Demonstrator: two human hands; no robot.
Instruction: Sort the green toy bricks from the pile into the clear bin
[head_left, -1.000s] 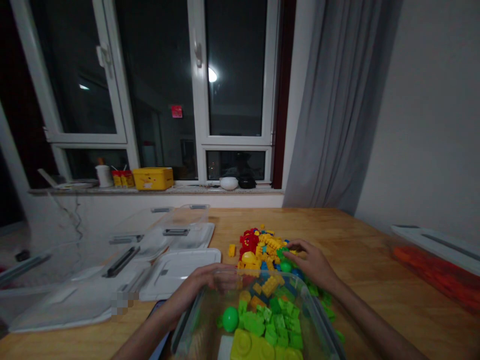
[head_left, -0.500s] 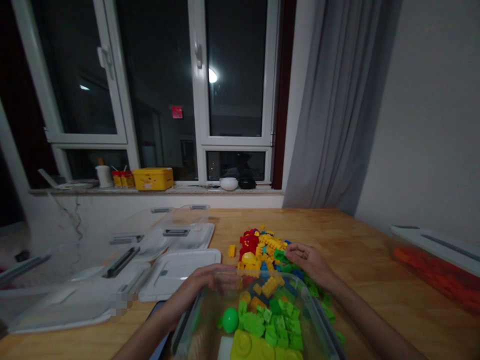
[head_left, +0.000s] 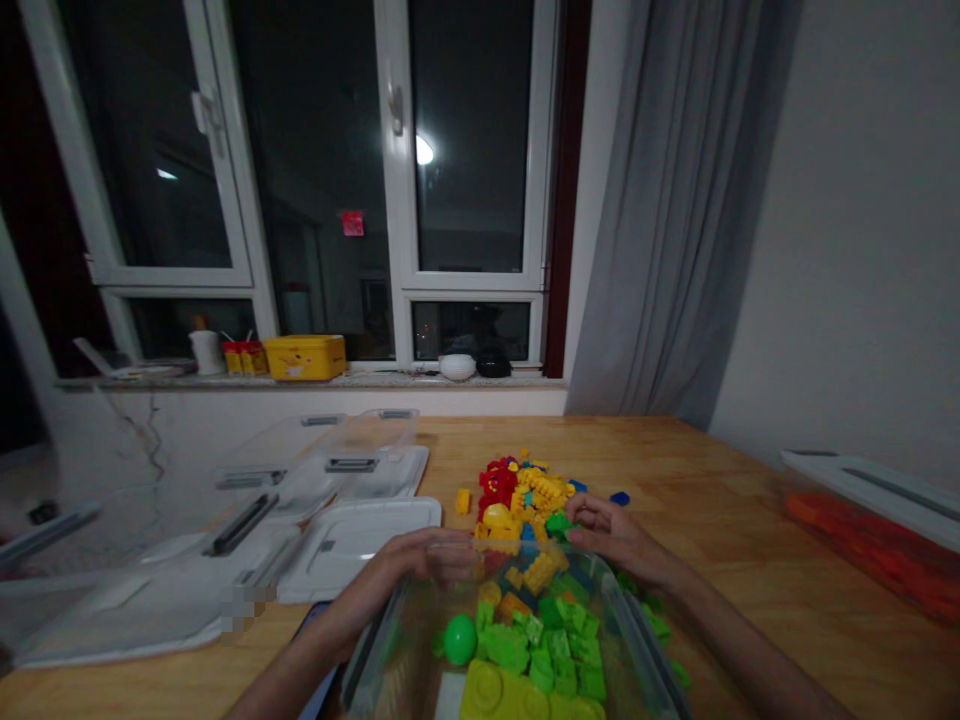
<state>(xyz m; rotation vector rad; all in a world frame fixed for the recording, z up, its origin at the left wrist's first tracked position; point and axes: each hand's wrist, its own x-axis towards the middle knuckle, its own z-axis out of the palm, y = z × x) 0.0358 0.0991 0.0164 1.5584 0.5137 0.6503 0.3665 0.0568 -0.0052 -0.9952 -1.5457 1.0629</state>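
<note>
A clear plastic bin (head_left: 637,640) in front of me holds green bricks (head_left: 555,650), a green ball (head_left: 460,638) and a large yellow-green plate. My left hand (head_left: 409,570) grips the bin's far left rim with its fingers curled over the edge. My right hand (head_left: 611,535) is at the bin's far right corner, fingers pinched on a small green brick (head_left: 559,523). Just beyond lies a pile of red, yellow and blue bricks (head_left: 521,495) on the wooden table (head_left: 720,500).
Several clear bins and white lids (head_left: 352,530) cover the table's left side. A bin of orange pieces (head_left: 877,545) with a lid sits at the right edge. A lone blue brick (head_left: 619,498) lies right of the pile. The windowsill holds a yellow box (head_left: 306,357) and small items.
My right hand has drawn back from the pile toward the bin's rim with a green brick pinched in it. A blue brick now shows where the hand was. The left hand has stayed put.
</note>
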